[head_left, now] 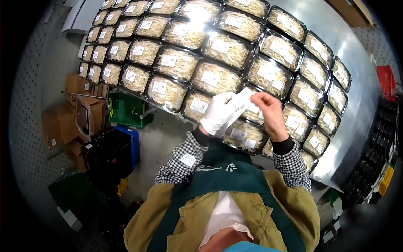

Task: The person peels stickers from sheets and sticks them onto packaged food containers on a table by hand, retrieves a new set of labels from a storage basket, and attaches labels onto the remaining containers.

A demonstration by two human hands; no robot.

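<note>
My left hand (218, 111), in a white glove, is closed around a strip of white labels (238, 105) above the near row of packs. The bare fingers of my right hand (270, 115) pinch together at the upper end of this strip; whether a label has come loose there I cannot make out. Beneath both hands lie black trays of bean sprouts (244, 135) under clear film. Packs on the right, such as this bean sprout pack (268, 75), carry two white labels. Those farther left, like this pack (166, 92), show one.
The packs stand in rows on a shiny metal table (336, 25). Below its left edge are a green crate (130, 109), a black crate (109, 153) and cardboard boxes (63, 122). At the right are stacked black trays (373, 147) and a red crate (386, 82).
</note>
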